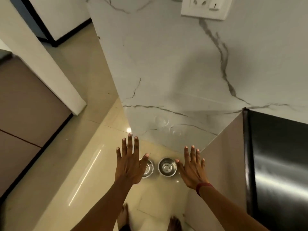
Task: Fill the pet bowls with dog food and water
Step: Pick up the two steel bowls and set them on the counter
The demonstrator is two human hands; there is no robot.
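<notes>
Two small steel pet bowls stand side by side on the glossy cream floor by the foot of a marble wall. The right bowl (167,167) is fully visible and looks shiny inside, with what may be water. The left bowl (148,167) is partly hidden behind my left hand (130,161); its contents are hard to tell. Both hands are held out high above the bowls, palms down with fingers spread, holding nothing. My right hand (193,169) hovers just right of the right bowl and has a red band at the wrist.
The white marble wall (175,72) rises straight ahead, with a socket plate (205,7) near the top. A dark steel appliance (280,164) stands at the right. Brown cabinet fronts (28,105) line the left. My bare feet (174,222) show at the bottom edge.
</notes>
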